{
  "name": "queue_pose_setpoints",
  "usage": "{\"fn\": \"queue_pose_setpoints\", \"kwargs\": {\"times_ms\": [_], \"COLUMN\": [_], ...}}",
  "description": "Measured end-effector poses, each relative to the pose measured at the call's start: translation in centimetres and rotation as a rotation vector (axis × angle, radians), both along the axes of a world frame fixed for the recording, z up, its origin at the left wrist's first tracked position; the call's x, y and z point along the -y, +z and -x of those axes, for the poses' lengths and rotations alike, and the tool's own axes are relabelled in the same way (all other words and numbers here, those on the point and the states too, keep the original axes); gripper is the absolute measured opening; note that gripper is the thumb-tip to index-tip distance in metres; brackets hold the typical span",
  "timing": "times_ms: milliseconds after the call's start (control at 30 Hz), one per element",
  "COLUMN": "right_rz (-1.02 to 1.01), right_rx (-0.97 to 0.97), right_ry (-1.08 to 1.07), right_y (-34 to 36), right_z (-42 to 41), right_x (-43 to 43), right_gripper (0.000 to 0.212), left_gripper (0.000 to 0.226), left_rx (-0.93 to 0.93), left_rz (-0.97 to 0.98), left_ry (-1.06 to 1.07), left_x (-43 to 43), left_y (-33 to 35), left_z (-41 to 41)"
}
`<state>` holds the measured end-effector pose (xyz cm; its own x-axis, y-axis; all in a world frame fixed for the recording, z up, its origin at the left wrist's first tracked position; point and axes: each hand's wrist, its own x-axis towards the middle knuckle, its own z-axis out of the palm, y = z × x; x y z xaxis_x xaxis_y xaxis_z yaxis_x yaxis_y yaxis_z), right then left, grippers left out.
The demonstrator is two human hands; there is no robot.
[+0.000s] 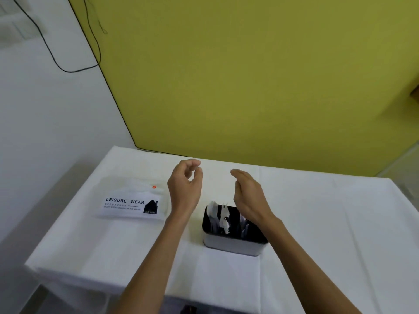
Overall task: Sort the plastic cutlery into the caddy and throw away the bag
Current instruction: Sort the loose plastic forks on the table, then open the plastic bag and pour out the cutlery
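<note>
A black caddy (233,242) with a grey outer wall stands near the middle of the white table (317,223). White plastic cutlery (223,217) sticks up inside it. A flat clear bag (132,200) printed "LEISURE WEAR" lies to the left on the table. My left hand (186,184) hovers between bag and caddy, its fingers loosely curled and holding nothing. My right hand (248,191) is raised over the caddy's far side with fingers nearly straight, empty. Its forearm hides the caddy's right part.
A yellow-green panel (249,75) rises directly behind the table. A white wall with a hanging black cable (56,64) is at the left. The table's front edge is near me and its left edge drops off beyond the bag.
</note>
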<state>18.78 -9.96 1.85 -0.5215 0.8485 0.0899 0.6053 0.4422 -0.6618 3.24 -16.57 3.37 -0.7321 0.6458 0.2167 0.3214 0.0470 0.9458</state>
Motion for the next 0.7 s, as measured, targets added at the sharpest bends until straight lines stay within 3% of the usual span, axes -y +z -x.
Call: {"fn": "queue_pose_setpoints", "kwargs": {"times_ms": [267, 500, 633, 700], "right_rz": [0.004, 0.158, 0.244, 0.282], "right_rx": [0.179, 0.425, 0.657, 0.676], "right_ry": [0.220, 0.389, 0.439, 0.412], "right_y": [-0.2, -4.2, -7.1, -8.0], "right_z": [12.6, 21.7, 24.3, 25.4], "right_x": [-0.1, 0.0, -0.1, -0.3], "right_gripper": [0.048, 0.046, 0.056, 0.063], "left_gripper": [0.018, 0.018, 0.015, 0.019], "left_rx": [0.175, 0.409, 0.626, 0.679], "left_rz": [0.226, 0.520, 0.549, 0.503], "left_ry": [0.061, 0.117, 0.082, 0.108], "left_x": [4.3, 9.7, 12.0, 12.3], "left_y": [-4.7, -10.6, -13.1, -13.6], "left_z": [9.3, 17.3, 19.8, 20.3]}}
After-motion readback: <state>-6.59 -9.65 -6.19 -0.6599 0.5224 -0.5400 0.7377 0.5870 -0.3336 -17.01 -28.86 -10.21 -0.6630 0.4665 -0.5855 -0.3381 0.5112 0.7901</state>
